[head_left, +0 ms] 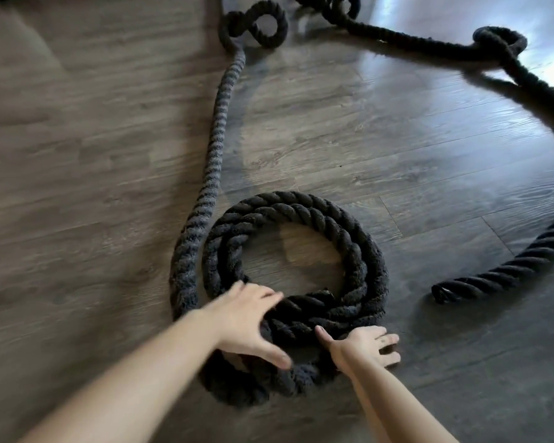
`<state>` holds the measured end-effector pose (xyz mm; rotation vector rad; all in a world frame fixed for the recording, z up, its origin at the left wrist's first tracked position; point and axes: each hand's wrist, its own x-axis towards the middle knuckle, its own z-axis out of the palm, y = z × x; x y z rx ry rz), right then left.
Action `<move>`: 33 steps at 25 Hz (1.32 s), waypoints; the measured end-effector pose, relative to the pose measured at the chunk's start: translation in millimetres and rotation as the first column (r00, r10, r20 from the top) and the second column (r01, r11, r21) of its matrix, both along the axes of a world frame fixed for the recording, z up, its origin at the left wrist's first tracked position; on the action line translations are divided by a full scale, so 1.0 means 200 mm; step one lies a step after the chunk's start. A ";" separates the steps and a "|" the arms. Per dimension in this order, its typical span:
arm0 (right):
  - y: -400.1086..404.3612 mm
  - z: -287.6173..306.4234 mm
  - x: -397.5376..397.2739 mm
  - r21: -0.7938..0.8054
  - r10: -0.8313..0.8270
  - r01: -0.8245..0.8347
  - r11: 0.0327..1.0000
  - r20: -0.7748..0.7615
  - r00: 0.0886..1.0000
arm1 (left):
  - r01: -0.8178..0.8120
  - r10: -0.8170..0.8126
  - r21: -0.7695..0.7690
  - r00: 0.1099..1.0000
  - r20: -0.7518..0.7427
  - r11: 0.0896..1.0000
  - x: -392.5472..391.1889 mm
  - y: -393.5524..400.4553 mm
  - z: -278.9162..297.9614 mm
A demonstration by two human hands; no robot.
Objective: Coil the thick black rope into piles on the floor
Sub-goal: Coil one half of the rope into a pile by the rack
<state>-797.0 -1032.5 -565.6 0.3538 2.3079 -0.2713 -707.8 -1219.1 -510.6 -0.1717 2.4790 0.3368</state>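
Rope (pixel 211 161) runs down the left of the wood floor (pixel 77 155) from a small figure-eight loop, curving into the coil (pixel 333 225) near the bottom centre. Left hand (pixel 247 321) lies on the coil's near-left side, fingers spread wide, though blurred, so any grip is hard to judge. Right hand (pixel 365 345) presses flat at the coil's near-right edge, fingers splayed on the floor. Further right, a loose rope end (pixel 442 294) lies apart, its length sweeping back toward a far knot.
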 end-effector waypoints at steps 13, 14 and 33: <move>-0.11 -0.08 -0.26 0.016 0.274 -0.274 0.961 0.025 0.961 | 0.118 -0.155 -0.135 0.939 -0.308 0.984 0.14 -0.29 -0.43; -0.14 -0.07 -0.30 0.019 0.289 -0.290 0.957 0.038 0.957 | 0.071 -0.103 -0.110 0.939 -0.328 0.991 0.15 -0.28 -0.43; -0.71 0.17 -0.25 0.113 0.128 -0.137 0.984 0.087 0.988 | -0.271 0.235 -0.068 0.915 -0.327 0.960 0.11 -0.23 -0.50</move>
